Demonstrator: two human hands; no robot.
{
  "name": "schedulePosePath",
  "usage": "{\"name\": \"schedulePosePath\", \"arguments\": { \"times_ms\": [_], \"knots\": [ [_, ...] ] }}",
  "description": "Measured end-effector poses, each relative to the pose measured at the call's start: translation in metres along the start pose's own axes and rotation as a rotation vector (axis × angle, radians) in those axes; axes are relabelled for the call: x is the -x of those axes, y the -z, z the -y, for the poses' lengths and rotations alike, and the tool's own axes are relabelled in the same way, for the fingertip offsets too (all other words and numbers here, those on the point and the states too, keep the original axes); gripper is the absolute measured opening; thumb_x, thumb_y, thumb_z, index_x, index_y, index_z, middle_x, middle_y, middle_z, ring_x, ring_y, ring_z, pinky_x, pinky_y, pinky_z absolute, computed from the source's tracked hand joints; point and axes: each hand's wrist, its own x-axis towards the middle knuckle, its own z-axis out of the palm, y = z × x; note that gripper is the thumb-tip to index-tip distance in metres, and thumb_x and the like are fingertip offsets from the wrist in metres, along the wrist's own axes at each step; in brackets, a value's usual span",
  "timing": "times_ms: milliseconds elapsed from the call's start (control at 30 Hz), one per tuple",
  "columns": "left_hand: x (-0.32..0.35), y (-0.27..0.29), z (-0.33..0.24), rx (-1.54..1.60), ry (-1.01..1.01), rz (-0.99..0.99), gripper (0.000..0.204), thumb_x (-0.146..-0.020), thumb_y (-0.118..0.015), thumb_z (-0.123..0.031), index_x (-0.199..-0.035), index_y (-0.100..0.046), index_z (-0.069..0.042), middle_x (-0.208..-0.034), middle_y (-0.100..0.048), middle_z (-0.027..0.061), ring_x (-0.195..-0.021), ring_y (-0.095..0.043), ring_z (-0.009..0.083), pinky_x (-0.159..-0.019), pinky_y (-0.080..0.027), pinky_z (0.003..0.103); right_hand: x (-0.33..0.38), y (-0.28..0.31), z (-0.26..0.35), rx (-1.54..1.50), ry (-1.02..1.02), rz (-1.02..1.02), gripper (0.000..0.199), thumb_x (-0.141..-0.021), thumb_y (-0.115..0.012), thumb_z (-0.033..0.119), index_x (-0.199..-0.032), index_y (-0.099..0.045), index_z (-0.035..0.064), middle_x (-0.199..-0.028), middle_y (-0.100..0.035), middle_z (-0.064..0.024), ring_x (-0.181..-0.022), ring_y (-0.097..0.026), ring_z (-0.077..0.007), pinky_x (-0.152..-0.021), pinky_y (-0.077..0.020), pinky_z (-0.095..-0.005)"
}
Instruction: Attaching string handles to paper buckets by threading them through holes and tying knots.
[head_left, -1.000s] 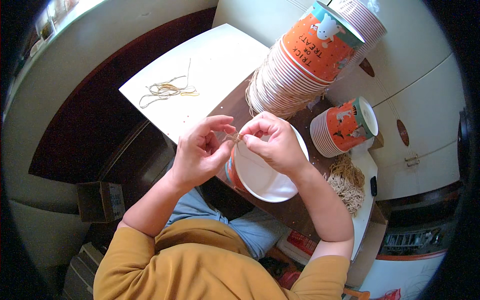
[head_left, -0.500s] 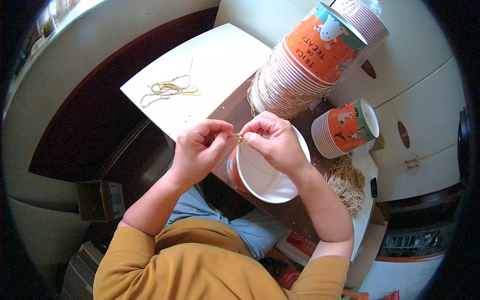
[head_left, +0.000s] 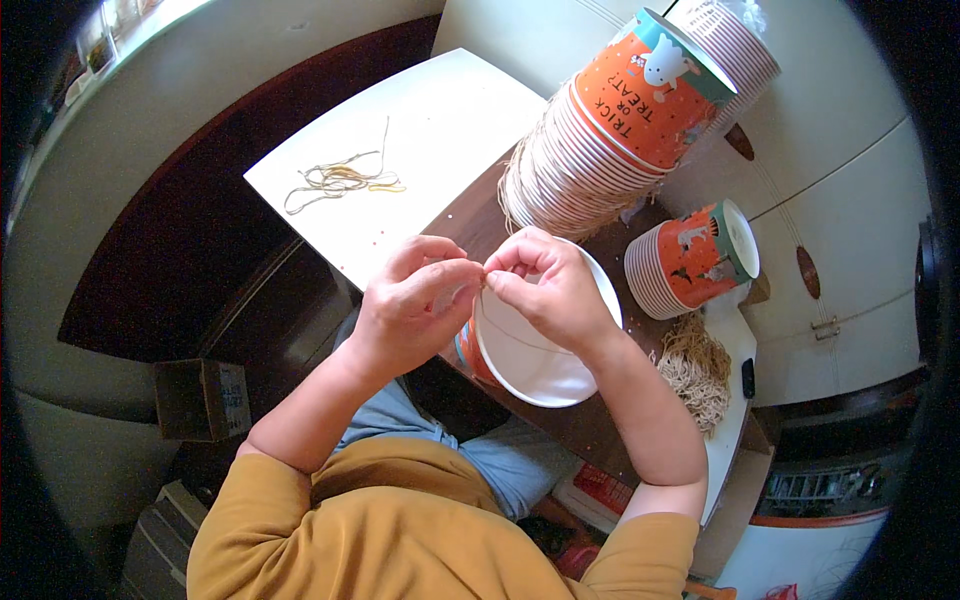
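A paper bucket (head_left: 545,372), white inside with an orange and teal outside, lies tilted in front of me with its mouth toward me. At its left rim my left hand (head_left: 405,310) and my right hand (head_left: 550,295) meet, thumb and forefinger of each pinched together. Between the fingertips is a bit of thin beige cord, mostly hidden by the fingers. A length of the cord (head_left: 535,340) crosses the bucket's white inside toward the right. Whether the cord is knotted at the rim cannot be made out.
Nested buckets with cord handles (head_left: 585,150) lean in a tall stack at the back. A shorter bucket stack (head_left: 690,260) lies at the right, beside a bundle of beige cords (head_left: 695,375). Loose cords (head_left: 340,182) lie on the white tabletop (head_left: 450,110). A cardboard box (head_left: 200,400) sits lower left.
My left fingers have shifted right and now lie over the pinched spot at the rim, covering the cord that showed there before. My right hand has barely moved.
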Motion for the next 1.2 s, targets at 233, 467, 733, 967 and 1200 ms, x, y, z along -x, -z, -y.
{"name": "schedulePosePath", "arguments": {
  "times_ms": [233, 467, 733, 967, 1200],
  "knots": [
    [0.000, 0.000, 0.007, -0.075, -0.064, 0.003, 0.018, -0.069, -0.074, 0.002, -0.083, -0.065, -0.004, -0.086, -0.061, 0.0103, -0.072, -0.061, 0.0229, -0.061, -0.051, 0.031, 0.000, 0.000, 0.000, 0.012, 0.044, 0.012, 0.009, -0.080, -0.066, 0.011, -0.082, -0.069, 0.0028, -0.081, -0.059, -0.0025, -0.075, -0.053, -0.0097, -0.070, -0.0440, -0.0243],
    [0.002, 0.007, 0.005, 0.073, 0.209, 0.062, 0.012, -0.073, -0.071, 0.001, -0.078, -0.060, -0.001, -0.084, -0.061, 0.0071, -0.056, -0.053, 0.0093, -0.050, -0.043, 0.023, -0.001, 0.002, -0.004, 0.037, 0.078, 0.021, 0.014, -0.078, -0.067, 0.011, -0.090, -0.071, 0.0042, -0.085, -0.058, -0.0022, -0.075, -0.052, -0.0097, -0.070, -0.0442, -0.0244],
    [0.010, 0.010, 0.013, 0.547, 0.729, 0.137, 0.004, -0.086, -0.063, -0.004, -0.085, -0.060, -0.001, -0.086, -0.065, 0.0019, -0.066, -0.051, 0.0015, -0.059, -0.043, 0.017, -0.002, 0.003, -0.005, 0.369, 0.356, -0.007, 0.017, -0.074, -0.068, 0.012, -0.091, -0.071, 0.0104, -0.087, -0.057, -0.0059, -0.081, -0.055, -0.0190, -0.074, -0.0450, -0.0303],
    [0.008, 0.015, 0.018, 0.781, 0.738, 0.134, 0.008, -0.089, -0.062, -0.010, -0.090, -0.056, -0.004, -0.080, -0.067, 0.0026, -0.064, -0.052, 0.0018, -0.055, -0.040, 0.017, -0.006, 0.006, 0.002, 0.546, 0.450, 0.044, 0.014, -0.071, -0.067, 0.012, -0.085, -0.067, 0.0108, -0.088, -0.053, -0.0079, -0.088, -0.054, -0.0264, -0.082, -0.0423, -0.0372],
    [0.009, 0.021, 0.020, 0.828, 0.758, 0.156, 0.016, -0.090, -0.061, -0.010, -0.102, -0.056, 0.000, -0.086, -0.065, 0.0057, -0.072, -0.060, 0.0069, -0.063, -0.046, 0.020, -0.005, 0.007, 0.002, 0.545, 0.430, 0.068, 0.014, -0.071, -0.067, 0.011, -0.085, -0.067, 0.0106, -0.087, -0.052, -0.0084, -0.087, -0.054, -0.0271, -0.082, -0.0427, -0.0375]
  ]
}}
